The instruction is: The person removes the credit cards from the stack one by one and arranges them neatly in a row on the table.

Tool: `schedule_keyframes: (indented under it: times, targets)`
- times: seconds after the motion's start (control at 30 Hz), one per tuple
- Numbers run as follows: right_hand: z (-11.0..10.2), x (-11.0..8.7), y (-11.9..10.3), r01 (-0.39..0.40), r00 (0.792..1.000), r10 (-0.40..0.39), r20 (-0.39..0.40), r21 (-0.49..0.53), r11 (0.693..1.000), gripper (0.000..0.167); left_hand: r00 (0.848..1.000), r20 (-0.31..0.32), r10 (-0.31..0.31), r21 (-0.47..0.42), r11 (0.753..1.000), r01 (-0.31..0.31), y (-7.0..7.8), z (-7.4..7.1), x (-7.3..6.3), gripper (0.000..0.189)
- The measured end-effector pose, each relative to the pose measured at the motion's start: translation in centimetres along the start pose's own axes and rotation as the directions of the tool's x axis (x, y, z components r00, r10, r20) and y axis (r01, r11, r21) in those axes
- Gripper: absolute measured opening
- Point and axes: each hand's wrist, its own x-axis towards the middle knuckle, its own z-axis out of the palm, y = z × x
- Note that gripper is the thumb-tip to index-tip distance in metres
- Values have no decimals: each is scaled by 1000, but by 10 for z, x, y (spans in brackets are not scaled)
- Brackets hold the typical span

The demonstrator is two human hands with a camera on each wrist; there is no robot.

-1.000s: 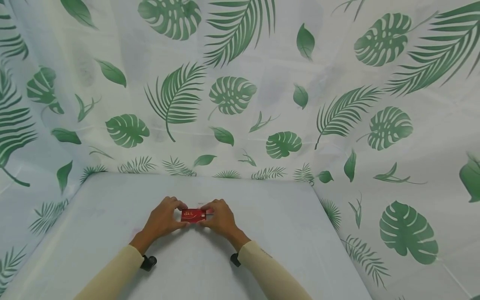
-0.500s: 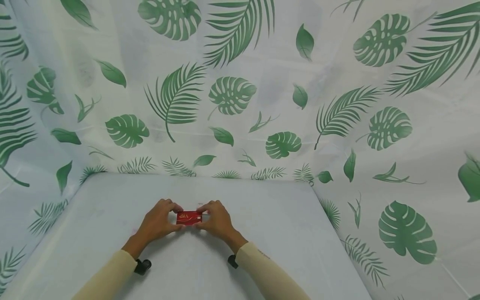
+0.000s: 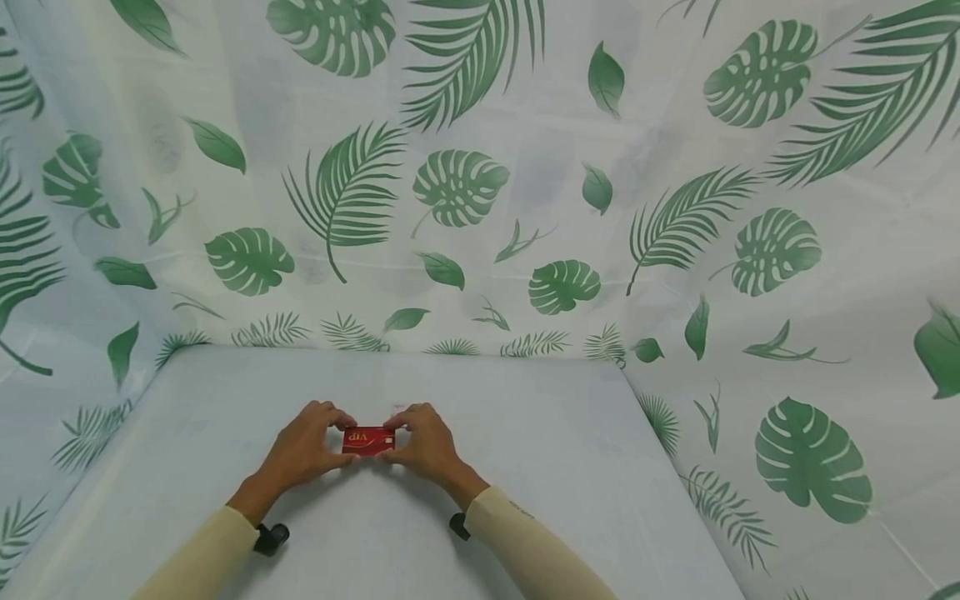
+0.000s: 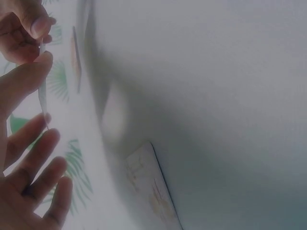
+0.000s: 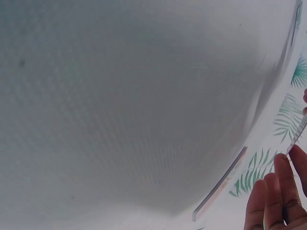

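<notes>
A small red card (image 3: 368, 441) with gold "VIP" lettering, upside down to me, is held between both hands, apparently off the tabletop. My left hand (image 3: 300, 446) pinches its left end between thumb and fingers. At the other end, my right hand (image 3: 429, 443) pinches it the same way. The left wrist view shows the card (image 4: 42, 98) nearly edge-on, with the left hand (image 4: 36, 167) below and the right hand (image 4: 21, 31) above. From the right wrist, only a sliver of the card (image 5: 298, 136) shows beside the right hand (image 5: 280, 201).
On the white table (image 3: 525, 433) lies a pale flat card-like piece (image 4: 151, 187) with faint tan markings. Another thin flat piece (image 4: 76, 60) lies farther off. A flat piece (image 5: 220, 184) also shows from the right wrist. Leaf-printed sheeting (image 3: 465, 275) walls the table's back and sides.
Both hands and the red card have shifted left and slightly toward me. The grip at each end looks the same. The head view has tilted a little.
</notes>
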Motion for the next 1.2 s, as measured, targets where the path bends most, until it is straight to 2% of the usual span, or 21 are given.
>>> schedule_keyframes:
  times: [0.37,0.83,1.2]
  targets:
    - [7,-1,-3,-56,998,56,40,9,998,42,1000,11,-8,0,1000,8,-5,0,-6,48]
    - [8,-1,-10,-27,997,24,73,40,999,44,1000,-3,-10,-4,1000,10,-8,-5,-14,48]
    - [15,-3,-13,-12,997,14,79,-35,999,45,1000,14,-25,-8,1000,25,-16,-1,-19,50]
